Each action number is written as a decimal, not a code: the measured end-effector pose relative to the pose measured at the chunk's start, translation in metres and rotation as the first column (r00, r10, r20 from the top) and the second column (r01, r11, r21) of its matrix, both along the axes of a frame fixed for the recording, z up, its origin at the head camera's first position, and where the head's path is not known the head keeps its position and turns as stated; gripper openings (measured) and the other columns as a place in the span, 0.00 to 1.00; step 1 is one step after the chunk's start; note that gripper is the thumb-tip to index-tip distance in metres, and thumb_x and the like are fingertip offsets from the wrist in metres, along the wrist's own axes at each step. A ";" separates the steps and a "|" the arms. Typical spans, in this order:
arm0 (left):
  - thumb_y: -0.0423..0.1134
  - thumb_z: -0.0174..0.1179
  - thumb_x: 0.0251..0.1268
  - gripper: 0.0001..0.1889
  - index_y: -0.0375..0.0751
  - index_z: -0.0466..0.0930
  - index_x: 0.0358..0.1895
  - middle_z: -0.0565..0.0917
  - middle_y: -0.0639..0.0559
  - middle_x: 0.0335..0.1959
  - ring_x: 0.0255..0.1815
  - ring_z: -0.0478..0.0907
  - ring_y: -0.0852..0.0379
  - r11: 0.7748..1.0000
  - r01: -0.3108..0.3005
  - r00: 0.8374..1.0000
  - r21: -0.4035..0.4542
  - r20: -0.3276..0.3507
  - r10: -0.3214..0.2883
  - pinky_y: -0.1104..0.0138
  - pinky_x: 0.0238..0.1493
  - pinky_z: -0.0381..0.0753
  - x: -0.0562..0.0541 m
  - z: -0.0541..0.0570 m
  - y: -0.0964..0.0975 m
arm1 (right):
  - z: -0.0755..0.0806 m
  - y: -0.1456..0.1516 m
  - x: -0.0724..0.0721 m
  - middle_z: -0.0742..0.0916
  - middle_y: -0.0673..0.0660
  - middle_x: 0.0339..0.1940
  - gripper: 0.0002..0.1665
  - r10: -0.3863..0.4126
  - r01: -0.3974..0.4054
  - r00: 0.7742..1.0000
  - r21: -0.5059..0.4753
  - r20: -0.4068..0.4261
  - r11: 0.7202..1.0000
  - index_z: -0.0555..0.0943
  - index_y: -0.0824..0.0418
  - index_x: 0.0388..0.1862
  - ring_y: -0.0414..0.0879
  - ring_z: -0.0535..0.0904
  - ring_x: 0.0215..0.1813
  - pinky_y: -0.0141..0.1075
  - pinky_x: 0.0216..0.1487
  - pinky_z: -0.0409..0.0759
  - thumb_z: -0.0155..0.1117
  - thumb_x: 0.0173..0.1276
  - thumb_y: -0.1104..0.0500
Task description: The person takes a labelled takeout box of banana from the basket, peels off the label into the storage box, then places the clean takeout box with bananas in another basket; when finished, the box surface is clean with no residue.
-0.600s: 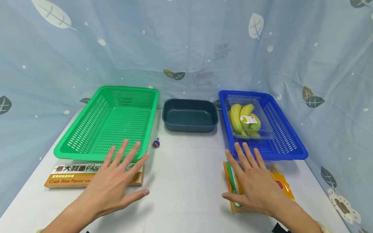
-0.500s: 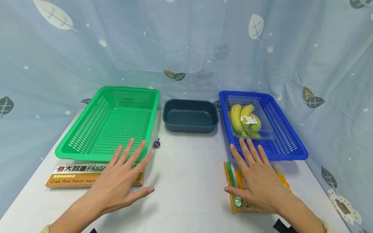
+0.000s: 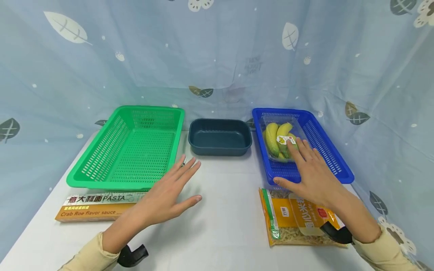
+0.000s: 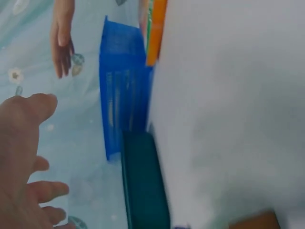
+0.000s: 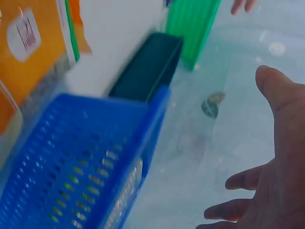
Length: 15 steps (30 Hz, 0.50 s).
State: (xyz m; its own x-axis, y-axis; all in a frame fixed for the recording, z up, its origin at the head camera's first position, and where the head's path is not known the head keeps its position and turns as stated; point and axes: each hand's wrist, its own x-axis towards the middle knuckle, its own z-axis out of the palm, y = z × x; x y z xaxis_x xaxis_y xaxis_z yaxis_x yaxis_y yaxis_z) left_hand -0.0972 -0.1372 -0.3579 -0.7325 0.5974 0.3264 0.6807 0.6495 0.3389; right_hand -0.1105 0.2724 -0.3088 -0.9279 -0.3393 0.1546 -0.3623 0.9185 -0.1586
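Observation:
My left hand (image 3: 164,197) hovers with fingers spread over the table, its fingertips past the near right corner of the green basket (image 3: 145,150). Below that basket lies a pasta box (image 3: 96,210), its right end covered by the hand. A lollipop (image 3: 183,163) is mostly hidden behind the left fingers. My right hand (image 3: 313,177), also holding nothing, is raised in front of the blue basket (image 3: 322,141); its fingers overlap the clear pack of bananas (image 3: 272,139) inside. Under the right forearm lies an orange bag of dried noodles (image 3: 288,224).
A dark teal dish (image 3: 220,149) stands between the two baskets at the back. Behind everything hangs a pale blue patterned curtain (image 3: 217,49). White cloth covers the table (image 3: 223,203). Black straps (image 3: 132,256) show at the wrists.
Both hands have moved. The left went right and its fingers now cover the lollipop; the right rose forward over the blue basket, uncovering more of the noodle bag.

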 end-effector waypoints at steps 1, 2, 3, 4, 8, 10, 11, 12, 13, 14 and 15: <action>0.60 0.56 0.72 0.42 0.47 0.51 0.81 0.53 0.50 0.80 0.81 0.38 0.45 1.000 0.009 1.000 0.027 0.020 -0.010 0.41 0.72 0.56 -0.001 0.000 0.004 | 0.002 0.003 -0.003 0.46 0.68 0.82 0.64 -0.010 0.010 1.000 -0.012 0.016 1.000 0.38 0.55 0.84 0.66 0.37 0.80 0.62 0.75 0.36 0.60 0.66 0.28; 0.59 0.57 0.72 0.41 0.47 0.52 0.81 0.54 0.51 0.80 0.81 0.38 0.46 0.998 0.016 0.999 0.055 0.042 -0.018 0.41 0.72 0.56 -0.003 0.000 0.008 | 0.004 0.006 -0.006 0.47 0.69 0.81 0.64 -0.021 0.022 0.999 -0.025 0.035 0.999 0.38 0.56 0.84 0.67 0.38 0.80 0.63 0.75 0.38 0.60 0.66 0.28; 0.59 0.56 0.72 0.41 0.47 0.53 0.81 0.55 0.52 0.80 0.81 0.40 0.47 0.997 0.020 0.998 0.077 0.063 -0.025 0.41 0.72 0.57 -0.004 0.000 0.012 | 0.006 0.009 -0.009 0.47 0.70 0.81 0.64 -0.030 0.032 0.998 -0.037 0.052 0.999 0.38 0.56 0.84 0.69 0.39 0.79 0.65 0.74 0.40 0.60 0.66 0.29; 0.60 0.56 0.73 0.40 0.47 0.53 0.80 0.56 0.53 0.79 0.81 0.41 0.48 0.995 0.020 0.996 0.094 0.085 -0.028 0.42 0.72 0.57 -0.005 0.000 0.017 | 0.008 0.011 -0.013 0.47 0.70 0.81 0.63 -0.040 0.043 0.997 -0.049 0.070 0.998 0.38 0.56 0.84 0.69 0.40 0.79 0.67 0.73 0.42 0.60 0.67 0.29; 0.59 0.57 0.72 0.39 0.47 0.57 0.79 0.61 0.54 0.77 0.79 0.52 0.51 0.984 0.007 0.984 0.178 0.171 -0.038 0.45 0.72 0.60 -0.010 -0.003 0.038 | 0.014 0.021 -0.031 0.48 0.71 0.81 0.62 -0.065 0.075 0.990 -0.074 0.121 0.994 0.41 0.59 0.83 0.71 0.44 0.78 0.70 0.70 0.48 0.59 0.68 0.30; 0.58 0.59 0.71 0.38 0.49 0.58 0.79 0.63 0.54 0.76 0.77 0.57 0.52 0.977 -0.006 0.977 0.215 0.209 -0.040 0.48 0.71 0.64 -0.013 -0.005 0.048 | 0.017 0.025 -0.041 0.50 0.72 0.80 0.62 -0.069 0.079 0.989 -0.072 0.131 0.994 0.42 0.61 0.83 0.70 0.45 0.78 0.70 0.70 0.49 0.58 0.68 0.30; 0.56 0.60 0.71 0.38 0.48 0.58 0.79 0.65 0.53 0.75 0.75 0.61 0.52 0.970 -0.009 0.973 0.241 0.226 -0.047 0.49 0.69 0.66 -0.015 -0.007 0.054 | 0.019 0.027 -0.046 0.51 0.72 0.80 0.62 -0.068 0.078 0.989 -0.070 0.132 0.995 0.42 0.63 0.83 0.70 0.46 0.78 0.69 0.70 0.50 0.58 0.69 0.30; 0.55 0.61 0.71 0.38 0.49 0.59 0.78 0.67 0.53 0.74 0.73 0.63 0.53 0.965 -0.016 0.968 0.263 0.246 -0.051 0.51 0.68 0.69 -0.017 -0.008 0.058 | 0.021 0.028 -0.050 0.52 0.72 0.80 0.61 -0.069 0.079 0.989 -0.069 0.133 0.995 0.42 0.63 0.83 0.70 0.46 0.78 0.69 0.70 0.50 0.57 0.69 0.30; 0.54 0.61 0.70 0.37 0.49 0.60 0.78 0.69 0.53 0.73 0.72 0.65 0.53 0.957 -0.024 0.962 0.288 0.266 -0.056 0.53 0.66 0.71 -0.020 -0.010 0.064 | 0.023 0.030 -0.055 0.53 0.72 0.80 0.61 -0.070 0.079 0.988 -0.065 0.135 0.995 0.43 0.64 0.82 0.70 0.47 0.78 0.69 0.70 0.50 0.57 0.69 0.30; 0.52 0.62 0.70 0.36 0.48 0.60 0.78 0.71 0.53 0.71 0.70 0.68 0.53 0.950 -0.036 0.956 0.312 0.287 -0.058 0.55 0.64 0.74 -0.022 -0.011 0.069 | 0.024 0.031 -0.059 0.53 0.73 0.79 0.61 -0.069 0.078 0.988 -0.063 0.137 0.995 0.43 0.64 0.82 0.70 0.47 0.78 0.69 0.70 0.50 0.56 0.69 0.30; 0.51 0.62 0.70 0.36 0.48 0.61 0.77 0.73 0.52 0.69 0.69 0.70 0.53 0.939 -0.046 0.950 0.340 0.305 -0.064 0.56 0.61 0.76 -0.024 -0.013 0.074 | 0.025 0.032 -0.064 0.54 0.73 0.79 0.61 -0.068 0.077 0.988 -0.061 0.140 0.995 0.43 0.65 0.82 0.70 0.47 0.78 0.68 0.70 0.50 0.56 0.70 0.30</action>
State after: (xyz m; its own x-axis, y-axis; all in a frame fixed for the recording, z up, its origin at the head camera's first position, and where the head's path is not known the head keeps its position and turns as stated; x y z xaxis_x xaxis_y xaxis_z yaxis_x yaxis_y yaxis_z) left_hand -0.1214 -0.0632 -0.3710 -0.8243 0.4976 0.2700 0.5121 0.4522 0.7302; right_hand -0.1741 0.3043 -0.2834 -0.9636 -0.2638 0.0436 -0.2658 0.9274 -0.2632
